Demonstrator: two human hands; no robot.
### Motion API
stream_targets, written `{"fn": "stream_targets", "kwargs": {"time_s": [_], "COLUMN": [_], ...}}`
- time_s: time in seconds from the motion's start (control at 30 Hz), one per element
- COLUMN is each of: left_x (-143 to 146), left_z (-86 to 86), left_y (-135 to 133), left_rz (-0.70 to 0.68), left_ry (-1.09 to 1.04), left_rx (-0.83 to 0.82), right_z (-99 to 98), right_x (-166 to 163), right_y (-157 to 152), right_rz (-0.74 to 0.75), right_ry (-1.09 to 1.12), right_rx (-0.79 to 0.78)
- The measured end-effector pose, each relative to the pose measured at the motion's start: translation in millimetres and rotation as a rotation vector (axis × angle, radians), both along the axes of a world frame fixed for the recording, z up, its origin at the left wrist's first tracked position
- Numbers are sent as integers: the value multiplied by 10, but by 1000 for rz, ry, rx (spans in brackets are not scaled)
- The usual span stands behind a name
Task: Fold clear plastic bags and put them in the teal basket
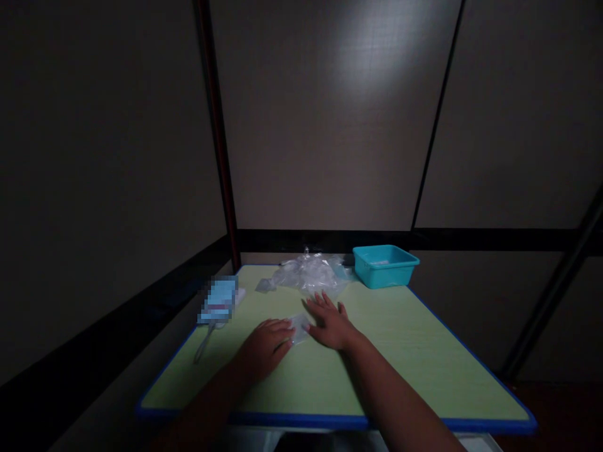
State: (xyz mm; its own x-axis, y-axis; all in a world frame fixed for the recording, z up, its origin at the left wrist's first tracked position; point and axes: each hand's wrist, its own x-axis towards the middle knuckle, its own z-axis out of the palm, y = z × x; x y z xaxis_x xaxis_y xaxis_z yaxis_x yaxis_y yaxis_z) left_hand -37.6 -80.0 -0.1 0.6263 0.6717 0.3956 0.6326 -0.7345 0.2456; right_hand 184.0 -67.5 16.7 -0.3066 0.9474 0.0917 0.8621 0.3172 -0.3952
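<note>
A small clear plastic bag [300, 329] lies flat on the green tabletop, between my two hands. My left hand [269, 344] rests palm down at the bag's left side, its fingertips on the plastic. My right hand [332, 323] is spread out at the other side; its thumb touches the bag's right edge and the other fingers point away from me. Beyond my right fingertips sits a crumpled heap of clear plastic bags [308, 275]. Part of the small bag is hidden under my left fingers.
At the back right corner stands a turquoise plastic basin [387, 271] with something pale inside. A phone-like object with a blurred screen [219, 301] and a strap [203, 344] lies at the left edge. The table [414, 376] has a blue rim; walls stand behind and left.
</note>
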Motion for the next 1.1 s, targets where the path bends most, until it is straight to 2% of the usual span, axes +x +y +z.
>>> {"fn": "stream_targets", "kwargs": {"time_s": [0.13, 0.3, 0.4, 0.57, 0.77, 0.9, 1.1], "left_x": [-5, 15, 25, 9, 1, 7, 23], "left_z": [-3, -13, -38, -108, -107, -126, -77], "left_y": [-17, -14, 11, 62, 60, 83, 93], "left_rz": [21, 81, 92, 113, 84, 98, 47], "left_ry": [6, 115, 101, 53, 44, 21, 58], "left_rx": [17, 37, 61, 72, 102, 114, -31], "right_z": [54, 109, 93, 47, 32, 11, 34], "right_x": [10, -19, -41, -87, -95, -92, -99], "right_y": [-34, -106, -118, -125, -152, -131, -132], "right_rz": [18, 253, 326, 365, 362, 413, 439], "right_ry": [77, 188, 209, 190, 136, 164, 123], "right_rx": [73, 229, 261, 257, 223, 263, 317]}}
